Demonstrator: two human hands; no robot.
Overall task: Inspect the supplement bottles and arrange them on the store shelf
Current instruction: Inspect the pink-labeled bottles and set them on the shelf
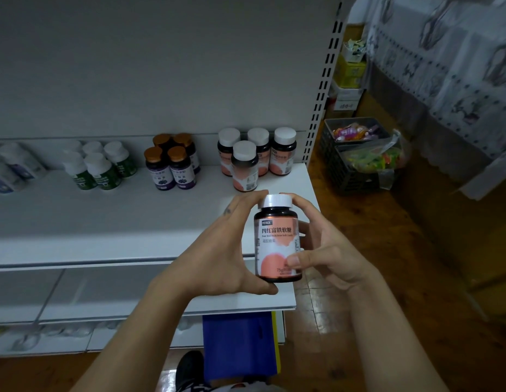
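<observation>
I hold a dark supplement bottle (277, 239) with a white cap and a pink and white label upright in front of the shelf (104, 222). My left hand (217, 250) grips its left side, thumb under the base and fingers up at the cap. My right hand (328, 250) grips the right side, thumb across the lower label. Several matching pink-label bottles (256, 157) stand at the shelf's back right. To their left stand gold-capped purple-label bottles (172, 162), then white bottles with green labels (98, 165), then white bottles with blue labels (11, 171).
The shelf's slotted upright (322, 89) bounds the right end. Dark crates of colourful packets (356, 154) sit on the wooden floor to the right. A blue box (237, 343) stands below the shelf near my shoe. A patterned cloth (450, 66) hangs at the upper right.
</observation>
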